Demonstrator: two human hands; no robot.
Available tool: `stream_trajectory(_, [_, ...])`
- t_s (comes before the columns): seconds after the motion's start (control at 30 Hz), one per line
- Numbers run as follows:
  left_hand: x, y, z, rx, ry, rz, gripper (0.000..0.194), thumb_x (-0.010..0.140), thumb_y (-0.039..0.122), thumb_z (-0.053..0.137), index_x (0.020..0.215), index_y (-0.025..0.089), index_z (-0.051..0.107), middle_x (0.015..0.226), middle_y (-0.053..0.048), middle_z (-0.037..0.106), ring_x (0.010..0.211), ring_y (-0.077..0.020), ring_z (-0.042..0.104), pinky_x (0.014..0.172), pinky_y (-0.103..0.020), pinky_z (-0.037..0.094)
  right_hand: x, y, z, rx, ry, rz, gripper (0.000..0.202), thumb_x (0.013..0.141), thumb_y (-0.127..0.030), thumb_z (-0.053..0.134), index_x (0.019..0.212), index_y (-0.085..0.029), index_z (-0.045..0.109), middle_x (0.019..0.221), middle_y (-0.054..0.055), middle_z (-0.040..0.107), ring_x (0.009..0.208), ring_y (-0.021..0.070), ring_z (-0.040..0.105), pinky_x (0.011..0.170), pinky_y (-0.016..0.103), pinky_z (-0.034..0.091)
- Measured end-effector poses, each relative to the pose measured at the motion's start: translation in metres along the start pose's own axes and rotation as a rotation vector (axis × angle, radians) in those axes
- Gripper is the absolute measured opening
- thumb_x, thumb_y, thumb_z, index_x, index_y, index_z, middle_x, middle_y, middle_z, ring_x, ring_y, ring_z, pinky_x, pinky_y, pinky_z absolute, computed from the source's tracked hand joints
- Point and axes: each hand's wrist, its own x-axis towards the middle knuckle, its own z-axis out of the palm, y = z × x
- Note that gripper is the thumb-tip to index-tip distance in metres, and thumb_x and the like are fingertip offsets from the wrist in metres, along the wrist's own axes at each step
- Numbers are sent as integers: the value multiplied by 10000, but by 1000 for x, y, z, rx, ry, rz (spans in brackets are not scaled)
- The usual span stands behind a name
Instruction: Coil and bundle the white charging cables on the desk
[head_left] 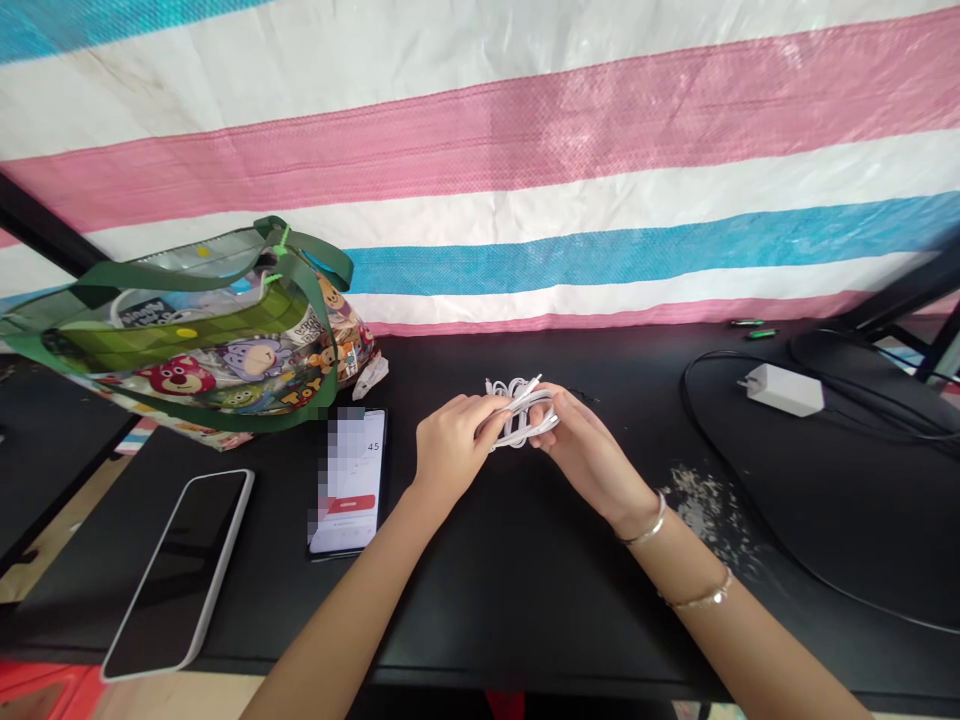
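Note:
Between my two hands is a coiled white charging cable (pixel 517 432), held in loose loops above the black table. My left hand (pixel 454 445) pinches the coil from the left, thumb toward me. From the right, my right hand (pixel 585 445) has its fingers closed around the other side of the loops. A pale connector end sticks up at the top of the coil. Some of the fingertips are hidden behind the loops. Bracelets circle my right wrist and forearm.
A green-handled cartoon tote bag (pixel 247 350) stands at the left. Two phones lie before it, one lit (pixel 356 500), one dark (pixel 180 570). A white power adapter (pixel 784 390) and black cables (pixel 739 480) occupy the right. A striped sheet (pixel 525 240) hangs behind the black table (pixel 480 600).

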Motion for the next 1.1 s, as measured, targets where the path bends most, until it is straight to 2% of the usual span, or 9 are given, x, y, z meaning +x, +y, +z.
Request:
stream_trajectory(0.27, [0,0,0,14,11,22,224,913,241,515,878,239,736,637,26,704,590,-94,616,524,-187,371,-1,-1,3,0,42,-1,333,667,-505,741,834,-228,662,628,-41,548,540,94,402,551,250,429])
stream_trajectory(0.37, [-1,0,1,-32,46,39,244,924,229,486,895,215,728,698,5,726,628,-103,643,549,-185,401,0,0,2,-14,70,-18,293,700,-484,711,839,-233,650,629,-38,555,552,104,427,557,256,437])
stream_trajectory(0.47, [0,0,0,-108,49,-1,245,929,221,470,917,195,713,775,-11,741,641,-104,650,577,-182,431,1,1,0,-18,100,-25,264,711,-457,699,835,-232,641,646,-31,576,565,111,461,563,263,453])
stream_trajectory(0.6, [2,-1,-1,-213,8,-56,236,929,215,461,944,193,696,842,-21,740,691,-110,666,620,-181,473,1,1,0,-1,127,-15,307,649,-456,760,820,-227,646,681,-27,607,580,106,497,572,257,478])
stream_trajectory(0.73, [1,-1,-1,-246,-74,5,234,932,216,454,1020,195,671,921,-35,736,811,-137,689,705,-209,516,-1,-1,1,-13,78,-3,348,630,-478,785,833,-232,645,686,-32,621,596,101,526,601,252,512])
stream_trajectory(0.8, [1,1,-1,-264,-123,26,229,915,262,503,1086,192,639,986,-47,728,872,-156,691,749,-233,532,-1,-1,2,-10,67,-2,359,619,-487,793,822,-235,639,689,-38,627,577,89,517,600,241,517])
stream_trajectory(0.87, [0,2,0,-270,-180,31,314,865,328,590,1150,198,598,1046,-55,717,917,-179,688,773,-262,544,-2,-1,1,-9,59,-3,356,630,-491,787,828,-238,633,698,-41,637,539,77,485,587,238,519])
stream_trajectory(0.97, [-1,3,1,-262,-236,19,421,816,359,651,1202,223,554,1092,-55,704,916,-195,692,749,-280,555,-1,-1,0,-12,37,-7,347,649,-497,772,833,-239,631,719,-33,658,512,76,454,568,246,515])
stream_trajectory(1.1, [-1,3,3,-282,-227,8,337,833,313,636,1150,213,575,1044,-51,712,845,-180,698,714,-266,550,-1,-4,0,-19,11,-22,345,635,-481,787,842,-247,641,764,-25,685,549,81,509,593,247,517])
